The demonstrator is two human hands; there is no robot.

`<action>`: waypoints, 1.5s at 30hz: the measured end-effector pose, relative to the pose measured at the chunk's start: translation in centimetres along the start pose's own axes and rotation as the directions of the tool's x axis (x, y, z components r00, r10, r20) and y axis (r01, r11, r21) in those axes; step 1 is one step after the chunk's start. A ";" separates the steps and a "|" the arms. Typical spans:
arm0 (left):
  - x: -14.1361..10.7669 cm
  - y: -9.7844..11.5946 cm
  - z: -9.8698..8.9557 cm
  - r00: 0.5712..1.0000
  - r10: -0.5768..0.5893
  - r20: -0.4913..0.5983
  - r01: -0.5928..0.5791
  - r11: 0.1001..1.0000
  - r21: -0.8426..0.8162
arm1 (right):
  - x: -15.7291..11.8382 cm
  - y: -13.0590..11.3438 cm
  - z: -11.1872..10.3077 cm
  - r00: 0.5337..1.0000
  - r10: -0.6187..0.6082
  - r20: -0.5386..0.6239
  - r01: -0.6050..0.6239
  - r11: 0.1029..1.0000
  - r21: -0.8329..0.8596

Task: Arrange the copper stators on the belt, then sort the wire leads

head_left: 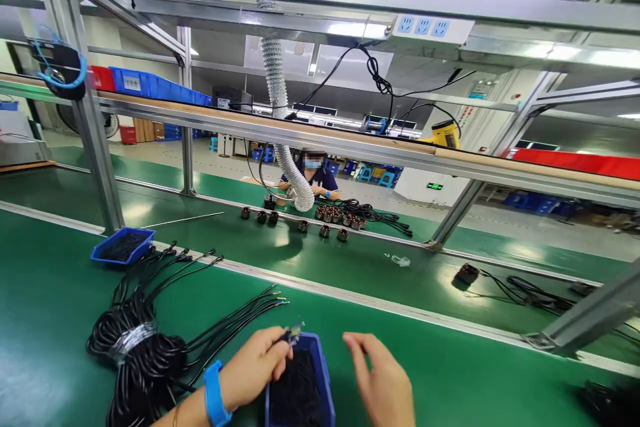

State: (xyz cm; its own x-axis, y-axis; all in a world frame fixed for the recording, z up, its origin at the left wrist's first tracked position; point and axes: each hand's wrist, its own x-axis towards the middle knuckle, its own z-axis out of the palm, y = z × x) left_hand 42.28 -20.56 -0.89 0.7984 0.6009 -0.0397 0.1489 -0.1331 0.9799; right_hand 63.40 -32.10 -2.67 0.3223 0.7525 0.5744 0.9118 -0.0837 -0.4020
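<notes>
My left hand (257, 363), with a blue wristband (215, 393), is closed around a small dark piece with a pale, shiny tip (295, 332). The piece is blurred, and its kind is unclear. It sits over the far left corner of a blue bin (326, 380) holding small black parts (296, 390). To the bin's right, my right hand (383, 380) hovers with thumb and fingertip drawn together; anything between them is too small to see. Left of my left hand lies a tied bundle of black cables (135, 340), its stripped wire ends (277, 297) pointing toward the bin.
A second blue bin (123, 246) of black parts stands at the left. Behind a metal rail (350, 307), brown cylindrical parts (335, 215) and black cables (380, 213) lie on the green bench. A flexible duct (287, 147) hangs overhead. A person (320, 180) sits opposite.
</notes>
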 end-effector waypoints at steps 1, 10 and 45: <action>0.3 -0.3 -0.6 1.000 -0.019 -0.022 0.016 0.988 -0.155 | 0.2 0.6 0.3 0.997 0.076 0.010 -0.076 0.997 -0.020; 0.8 -2.0 -1.4 0.985 -0.123 -0.122 0.044 0.858 -0.512 | -0.2 -0.2 5.0 0.973 0.127 0.191 -0.100 0.984 -0.145; 0.1 -1.5 0.2 0.977 -0.127 -0.171 0.050 0.916 -0.399 | -0.4 -4.3 5.0 0.993 0.014 0.118 -0.077 0.835 0.546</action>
State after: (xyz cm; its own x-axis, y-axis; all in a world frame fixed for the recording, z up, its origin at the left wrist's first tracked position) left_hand 42.20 -20.46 -2.43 0.6613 0.7388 -0.1301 -0.0570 0.2224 0.9733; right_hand 58.04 -28.75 -4.72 0.3027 0.8233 0.4802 0.5974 0.2287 -0.7687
